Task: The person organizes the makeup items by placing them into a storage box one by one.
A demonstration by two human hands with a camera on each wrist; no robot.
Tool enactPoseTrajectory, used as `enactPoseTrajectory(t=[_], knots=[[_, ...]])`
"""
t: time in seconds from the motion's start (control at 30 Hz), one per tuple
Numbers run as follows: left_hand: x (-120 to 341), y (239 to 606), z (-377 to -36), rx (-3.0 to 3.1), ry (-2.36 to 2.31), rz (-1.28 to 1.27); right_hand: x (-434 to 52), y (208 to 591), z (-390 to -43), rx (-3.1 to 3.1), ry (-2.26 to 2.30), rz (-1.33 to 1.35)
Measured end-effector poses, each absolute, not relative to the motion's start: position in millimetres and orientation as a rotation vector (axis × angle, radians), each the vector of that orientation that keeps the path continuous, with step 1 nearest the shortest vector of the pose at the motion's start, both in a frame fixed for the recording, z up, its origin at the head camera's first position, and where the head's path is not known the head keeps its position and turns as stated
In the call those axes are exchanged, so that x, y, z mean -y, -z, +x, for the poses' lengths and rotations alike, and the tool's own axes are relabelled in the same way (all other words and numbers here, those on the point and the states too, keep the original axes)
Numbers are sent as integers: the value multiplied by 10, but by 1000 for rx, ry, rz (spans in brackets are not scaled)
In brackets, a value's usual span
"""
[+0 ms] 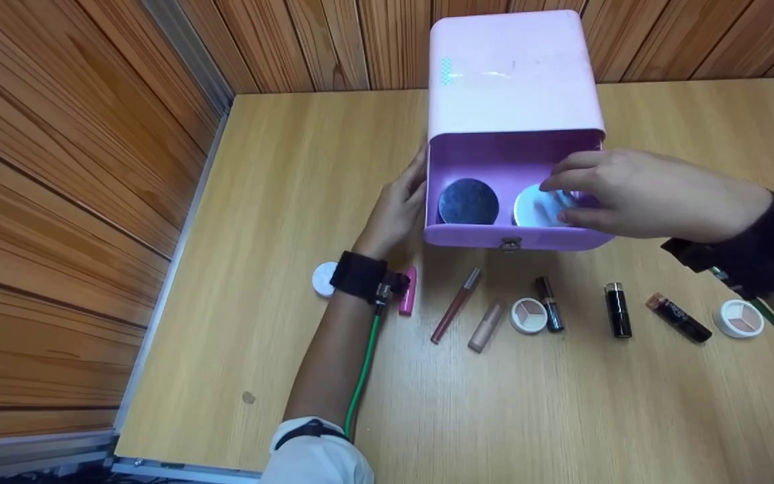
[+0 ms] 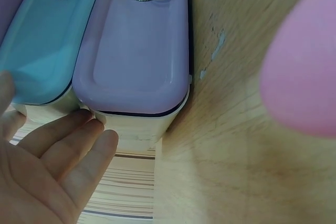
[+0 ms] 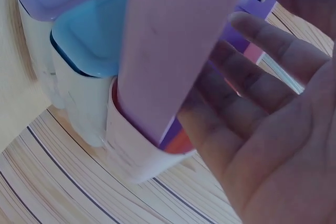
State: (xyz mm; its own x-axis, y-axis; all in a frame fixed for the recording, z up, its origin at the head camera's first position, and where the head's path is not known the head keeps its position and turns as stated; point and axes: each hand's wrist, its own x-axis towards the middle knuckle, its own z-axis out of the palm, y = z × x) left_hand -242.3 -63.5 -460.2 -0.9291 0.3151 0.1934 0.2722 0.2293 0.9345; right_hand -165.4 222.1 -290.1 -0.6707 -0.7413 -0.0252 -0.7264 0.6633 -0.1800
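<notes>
I see the light wooden desk (image 1: 293, 376) set against brown wood-panelled walls (image 1: 58, 168), with the pink plastic drawer box (image 1: 511, 74) at its back edge. The box's purple drawer (image 1: 494, 236) stands pulled out, holding a round dark compact (image 1: 468, 202) on the left and a round white compact (image 1: 536, 206) on the right. My right hand (image 1: 619, 195) pinches the white compact inside the drawer; my left hand (image 1: 397, 212) lies flat, fingers straight, against the box's left side. Both wrist views show lilac and blue drawer fronts, with ring pulls in the left one, unseen from the head. Along the desk's middle lies a row of small lipsticks and compacts (image 1: 619, 309).
</notes>
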Motion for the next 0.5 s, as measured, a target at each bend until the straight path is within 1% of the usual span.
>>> enactPoseTrajectory(t=[0.27,0.5], knots=[[681,4559,-2375,-2477,-1733,525,-2399,2840,-1470,-2930,259,-1301],[781,4427,-2335,-2552,-1609,490,-2637,2871,-1328,-3111,364,-1352]])
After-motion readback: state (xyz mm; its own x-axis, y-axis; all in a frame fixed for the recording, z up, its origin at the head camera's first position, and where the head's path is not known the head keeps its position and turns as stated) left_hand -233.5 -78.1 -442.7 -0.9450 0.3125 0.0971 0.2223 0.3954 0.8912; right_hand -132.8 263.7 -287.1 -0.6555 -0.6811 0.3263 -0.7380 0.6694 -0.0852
